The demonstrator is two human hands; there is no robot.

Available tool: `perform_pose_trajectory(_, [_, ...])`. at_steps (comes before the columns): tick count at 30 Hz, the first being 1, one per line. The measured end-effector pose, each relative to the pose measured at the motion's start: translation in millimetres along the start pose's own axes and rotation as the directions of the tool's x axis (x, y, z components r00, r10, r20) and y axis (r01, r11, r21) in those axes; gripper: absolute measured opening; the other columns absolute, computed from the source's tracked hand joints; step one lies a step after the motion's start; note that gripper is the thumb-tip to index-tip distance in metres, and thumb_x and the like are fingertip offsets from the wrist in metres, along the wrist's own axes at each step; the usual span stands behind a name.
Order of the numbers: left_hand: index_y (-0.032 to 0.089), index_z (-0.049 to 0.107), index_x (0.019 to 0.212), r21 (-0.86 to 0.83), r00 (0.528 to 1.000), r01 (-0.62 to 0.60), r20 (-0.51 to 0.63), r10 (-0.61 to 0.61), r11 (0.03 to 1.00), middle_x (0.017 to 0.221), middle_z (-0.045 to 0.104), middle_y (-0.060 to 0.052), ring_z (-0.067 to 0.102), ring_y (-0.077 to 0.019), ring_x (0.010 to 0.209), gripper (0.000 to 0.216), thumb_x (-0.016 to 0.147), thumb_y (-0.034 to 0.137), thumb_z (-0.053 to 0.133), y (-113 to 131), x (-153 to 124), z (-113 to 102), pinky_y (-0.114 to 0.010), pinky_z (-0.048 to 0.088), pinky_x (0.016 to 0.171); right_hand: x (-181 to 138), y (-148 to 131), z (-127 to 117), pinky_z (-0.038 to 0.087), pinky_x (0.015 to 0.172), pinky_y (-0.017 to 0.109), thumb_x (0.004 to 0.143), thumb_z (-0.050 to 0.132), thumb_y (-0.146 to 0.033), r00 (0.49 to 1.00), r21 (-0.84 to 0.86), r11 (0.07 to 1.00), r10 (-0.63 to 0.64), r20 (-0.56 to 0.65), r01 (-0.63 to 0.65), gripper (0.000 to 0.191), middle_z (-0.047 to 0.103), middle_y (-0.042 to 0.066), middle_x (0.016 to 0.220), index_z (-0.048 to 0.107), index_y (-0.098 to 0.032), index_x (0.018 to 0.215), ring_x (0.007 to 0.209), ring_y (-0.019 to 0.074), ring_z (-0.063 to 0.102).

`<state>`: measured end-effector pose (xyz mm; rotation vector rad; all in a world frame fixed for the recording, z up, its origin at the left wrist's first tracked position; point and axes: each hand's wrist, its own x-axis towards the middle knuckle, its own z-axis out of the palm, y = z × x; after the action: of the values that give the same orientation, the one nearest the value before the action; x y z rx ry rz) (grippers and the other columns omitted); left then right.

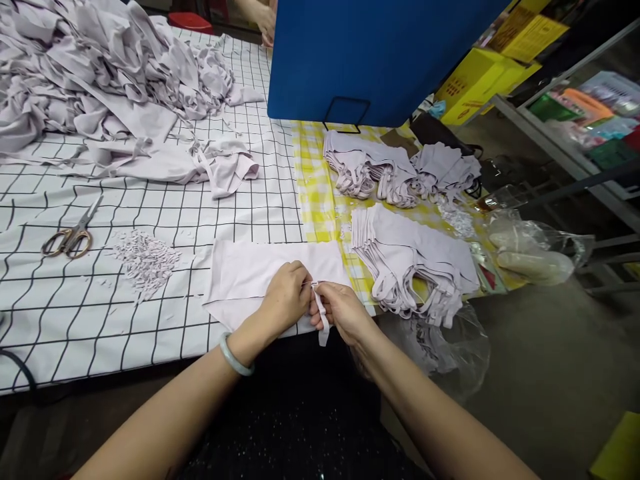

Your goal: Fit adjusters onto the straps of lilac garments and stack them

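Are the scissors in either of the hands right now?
No, the scissors lie on the grid-patterned cloth beside the small clippings.

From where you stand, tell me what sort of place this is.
Probably a small garment workshop: a heap of pale fabric, a layered stack of cloth pieces, and scissors.

Your right hand (345, 310) pinches a narrow, pale lilac fabric strip (323, 323); your curled left hand (289, 295) meets it.
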<state>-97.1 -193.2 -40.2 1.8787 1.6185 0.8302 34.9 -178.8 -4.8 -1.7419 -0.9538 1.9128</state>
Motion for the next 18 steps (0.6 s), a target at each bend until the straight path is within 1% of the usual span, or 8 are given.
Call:
perform_pose_trajectory(3, [0.015, 0.063, 0.078, 0.002, 0.998, -0.028, 0.052, 0.028, 1.0, 0.087, 0.065, -0.008, 0.06, -0.0202, 0.083, 0.015, 0.084, 0.007, 0.052, -3, 3, -8, -0.034, 0.053, 0.079, 1, -1, -4, 0.044, 0.038, 0.02, 0.085, 0.05, -0.021, 0.998, 0.0, 1.0, 0.027, 0.05, -0.027, 0.018, 0.059, 0.0, 0.052, 0.059, -0.015, 0.07, 0.038, 0.0111, 0.056])
perform_pose_trajectory(5, [0.013, 0.067, 0.087, -0.009, 0.985, -0.111, 0.13, 0.112, 0.994, 0.094, 0.069, -0.01, 0.064, -0.0207, 0.089, 0.017, 0.085, 0.007, 0.051, -6, 9, -20, -0.034, 0.054, 0.083, -3, 2, -10, 0.047, 0.044, 0.022, 0.089, 0.052, -0.028, 0.995, -0.009, 0.999, 0.04, 0.095, -0.039, 0.019, 0.064, 0.002, 0.058, 0.063, -0.014, 0.081, 0.044, 0.0126, 0.06])
perform_pose_trajectory(7, [0.01, 0.069, 0.101, 0.0, 0.955, -0.236, 0.184, 0.232, 0.972, 0.109, 0.071, -0.012, 0.065, -0.0216, 0.102, 0.025, 0.089, 0.009, 0.047, -9, 19, -31, -0.036, 0.053, 0.093, -13, 7, -17, 0.051, 0.053, 0.025, 0.093, 0.052, -0.041, 0.993, -0.03, 1.0, 0.011, 0.121, -0.008, 0.029, 0.069, 0.005, 0.067, 0.065, -0.014, 0.097, 0.055, 0.0155, 0.066])
perform_pose_trajectory(9, [0.01, 0.067, 0.115, 0.059, 0.918, -0.341, 0.235, 0.319, 0.938, 0.128, 0.066, -0.015, 0.06, -0.0239, 0.121, 0.033, 0.095, 0.014, 0.041, -11, 28, -36, -0.041, 0.047, 0.105, -30, 17, -26, 0.054, 0.066, 0.03, 0.093, 0.053, -0.053, 0.992, -0.068, 0.996, -0.055, 0.11, 0.063, 0.044, 0.072, 0.006, 0.076, 0.062, -0.016, 0.114, 0.068, 0.0183, 0.069])
perform_pose_trajectory(11, [0.01, 0.06, 0.13, 0.149, 0.893, -0.371, 0.327, 0.308, 0.917, 0.146, 0.054, -0.015, 0.047, -0.0281, 0.138, 0.04, 0.1, 0.026, 0.037, -12, 35, -33, -0.048, 0.037, 0.115, -50, 31, -34, 0.052, 0.084, 0.036, 0.092, 0.054, -0.058, 0.987, -0.14, 0.979, -0.136, 0.085, 0.148, 0.053, 0.073, 0.005, 0.081, 0.058, -0.019, 0.127, 0.081, 0.0203, 0.07])
perform_pose_trajectory(13, [0.012, 0.047, 0.145, 0.246, 0.884, -0.35, 0.405, 0.232, 0.904, 0.158, 0.038, -0.014, 0.03, -0.0313, 0.149, 0.051, 0.102, 0.038, 0.038, -12, 37, -24, -0.054, 0.024, 0.121, -69, 48, -41, 0.046, 0.098, 0.042, 0.091, 0.054, -0.06, 0.98, -0.24, 0.951, -0.177, 0.09, 0.194, 0.056, 0.074, 0.004, 0.086, 0.056, -0.021, 0.132, 0.092, 0.0222, 0.068])
perform_pose_trajectory(15, [0.013, 0.033, 0.154, 0.33, 0.892, -0.319, 0.42, 0.164, 0.888, 0.164, 0.026, -0.012, 0.017, -0.0315, 0.153, 0.062, 0.101, 0.044, 0.04, -11, 34, -14, -0.055, 0.013, 0.123, -81, 70, -46, 0.04, 0.106, 0.047, 0.092, 0.053, -0.06, 0.978, -0.295, 0.934, -0.172, 0.122, 0.201, 0.055, 0.074, 0.005, 0.093, 0.057, -0.023, 0.132, 0.101, 0.0245, 0.066])
perform_pose_trajectory(18, [0.014, 0.027, 0.157, 0.4, 0.909, -0.296, 0.398, 0.126, 0.868, 0.166, 0.02, -0.011, 0.012, -0.0302, 0.154, 0.065, 0.101, 0.046, 0.039, -10, 30, -5, -0.054, 0.008, 0.124, -85, 104, -53, 0.037, 0.111, 0.051, 0.093, 0.052, -0.059, 0.97, -0.24, 0.95, -0.154, 0.19, 0.198, 0.05, 0.075, 0.008, 0.108, 0.061, -0.024, 0.128, 0.117, 0.027, 0.062])
